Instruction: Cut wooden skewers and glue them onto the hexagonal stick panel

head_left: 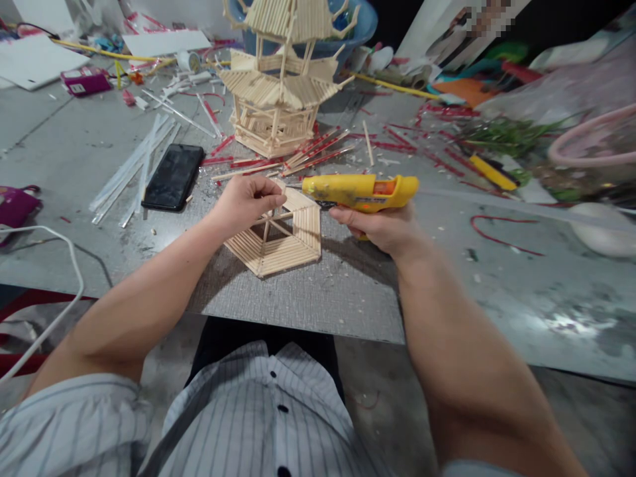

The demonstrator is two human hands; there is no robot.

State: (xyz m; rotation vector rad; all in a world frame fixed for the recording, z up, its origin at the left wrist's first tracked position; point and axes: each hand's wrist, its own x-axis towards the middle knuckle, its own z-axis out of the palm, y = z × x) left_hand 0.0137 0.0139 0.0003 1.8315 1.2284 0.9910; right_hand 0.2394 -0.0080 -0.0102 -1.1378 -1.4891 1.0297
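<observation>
My right hand [390, 226] grips a yellow hot glue gun [348, 189], its nozzle pointing left. Close to the nozzle tip, my left hand [246, 200] is closed in a pinch; what sits between its fingertips is too small to make out. Below both hands, a six-sided panel of thin wooden sticks [285, 257] lies on the table, with spokes crossing its open middle. My left hand covers part of its upper left side. Behind it stands a tiered pagoda model [285, 89] built from the same kind of sticks.
Left of the panel, a black phone [173, 177] lies beside clear glue sticks [132, 165]. Loose sticks and red-marked wrappers [318, 151] litter the pagoda's base. A blue basin [365, 26] stands behind. At right are a yellow-handled tool [493, 172] and a red wire [504, 217].
</observation>
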